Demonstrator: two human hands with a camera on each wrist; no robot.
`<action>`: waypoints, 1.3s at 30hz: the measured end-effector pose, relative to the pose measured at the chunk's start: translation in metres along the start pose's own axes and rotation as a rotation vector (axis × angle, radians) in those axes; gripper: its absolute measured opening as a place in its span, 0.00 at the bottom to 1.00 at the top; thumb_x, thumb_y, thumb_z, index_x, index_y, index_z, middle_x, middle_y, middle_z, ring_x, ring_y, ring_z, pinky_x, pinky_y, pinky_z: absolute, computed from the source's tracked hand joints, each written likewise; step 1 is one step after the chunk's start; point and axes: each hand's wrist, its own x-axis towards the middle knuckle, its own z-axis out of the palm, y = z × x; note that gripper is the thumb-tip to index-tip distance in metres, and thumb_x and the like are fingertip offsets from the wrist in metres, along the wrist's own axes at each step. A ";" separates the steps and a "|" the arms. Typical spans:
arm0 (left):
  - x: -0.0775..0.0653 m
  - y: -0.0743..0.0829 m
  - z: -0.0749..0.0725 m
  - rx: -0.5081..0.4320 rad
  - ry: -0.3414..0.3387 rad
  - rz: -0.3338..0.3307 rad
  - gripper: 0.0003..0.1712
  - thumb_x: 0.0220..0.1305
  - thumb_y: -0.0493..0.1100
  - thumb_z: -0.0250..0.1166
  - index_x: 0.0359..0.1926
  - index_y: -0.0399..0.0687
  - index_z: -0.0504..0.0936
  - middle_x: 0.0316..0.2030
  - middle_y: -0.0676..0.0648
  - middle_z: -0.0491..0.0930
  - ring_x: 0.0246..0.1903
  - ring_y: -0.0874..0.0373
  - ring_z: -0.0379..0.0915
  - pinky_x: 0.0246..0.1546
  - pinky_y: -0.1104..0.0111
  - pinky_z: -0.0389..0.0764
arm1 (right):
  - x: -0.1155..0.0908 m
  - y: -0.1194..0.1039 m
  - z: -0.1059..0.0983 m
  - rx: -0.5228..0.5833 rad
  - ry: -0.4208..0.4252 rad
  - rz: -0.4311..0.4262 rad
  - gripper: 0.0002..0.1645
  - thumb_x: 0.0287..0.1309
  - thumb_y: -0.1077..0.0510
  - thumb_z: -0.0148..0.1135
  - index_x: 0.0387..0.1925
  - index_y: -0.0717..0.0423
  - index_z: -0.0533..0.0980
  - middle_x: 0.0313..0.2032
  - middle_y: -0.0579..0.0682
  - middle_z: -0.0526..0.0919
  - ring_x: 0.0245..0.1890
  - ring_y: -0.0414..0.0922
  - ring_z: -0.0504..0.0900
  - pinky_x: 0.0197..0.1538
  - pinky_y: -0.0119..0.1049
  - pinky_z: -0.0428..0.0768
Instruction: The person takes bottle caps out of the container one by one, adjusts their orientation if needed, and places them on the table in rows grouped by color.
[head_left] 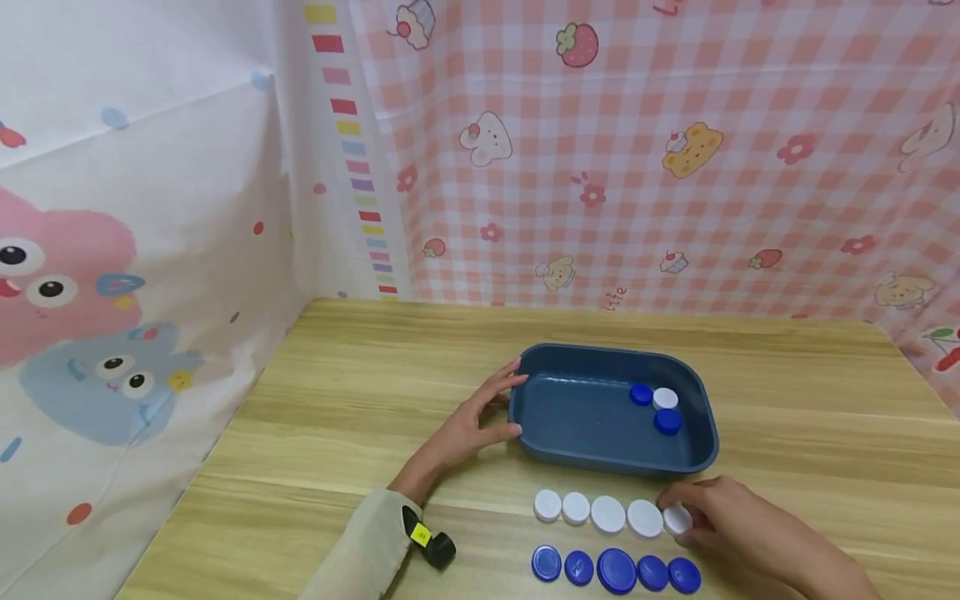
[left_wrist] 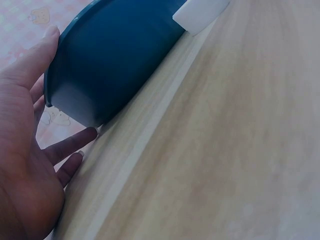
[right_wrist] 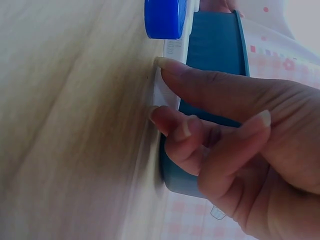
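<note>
In the head view my right hand (head_left: 738, 517) pinches a white bottle cap (head_left: 678, 520) at the right end of a row of white caps (head_left: 608, 515). The right wrist view shows thumb and fingertips on the cap's side, low at the table. My left hand (head_left: 472, 421) touches the left end of a dark blue tray (head_left: 615, 462), thumb and fingers spread along its rim. Two fingers (left_wrist: 75, 142) reach toward the tray's base in the left wrist view. Inside the tray, at the right, lie two blue caps (head_left: 668, 422) and one white cap (head_left: 665, 398).
A row of several blue caps (head_left: 617, 571) lies nearer me, parallel to the white row. The wooden table (head_left: 360, 367) ends against a pink checked cloth (head_left: 637, 208) behind and a white printed cloth (head_left: 195, 183) at left. A black strap device (head_left: 431, 540) sits on my left sleeve.
</note>
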 end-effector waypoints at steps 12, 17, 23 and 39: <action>0.000 0.000 0.000 0.005 -0.005 -0.004 0.35 0.65 0.38 0.63 0.70 0.42 0.61 0.74 0.43 0.45 0.59 0.36 0.63 0.60 0.43 0.61 | 0.000 0.000 0.001 -0.047 0.023 -0.016 0.15 0.55 0.59 0.68 0.44 0.44 0.78 0.27 0.31 0.72 0.28 0.32 0.70 0.30 0.29 0.71; 0.000 0.000 0.000 -0.001 -0.004 0.000 0.35 0.64 0.38 0.63 0.70 0.40 0.61 0.74 0.42 0.45 0.59 0.35 0.62 0.59 0.42 0.61 | -0.004 -0.003 -0.001 -0.075 0.059 -0.037 0.16 0.54 0.56 0.69 0.45 0.43 0.76 0.23 0.31 0.69 0.25 0.30 0.69 0.27 0.28 0.68; 0.000 0.000 0.000 -0.002 -0.003 0.001 0.35 0.65 0.40 0.64 0.70 0.41 0.61 0.74 0.41 0.45 0.60 0.35 0.62 0.59 0.43 0.61 | -0.008 -0.015 -0.018 -0.034 0.000 -0.019 0.18 0.53 0.50 0.70 0.45 0.44 0.77 0.20 0.31 0.68 0.21 0.30 0.68 0.24 0.27 0.69; 0.003 -0.030 0.001 0.008 0.011 0.034 0.36 0.65 0.43 0.64 0.70 0.40 0.60 0.74 0.49 0.45 0.60 0.42 0.64 0.60 0.49 0.65 | 0.034 -0.019 -0.076 -0.141 0.200 -0.140 0.22 0.59 0.52 0.65 0.51 0.57 0.74 0.23 0.33 0.73 0.20 0.30 0.69 0.24 0.28 0.73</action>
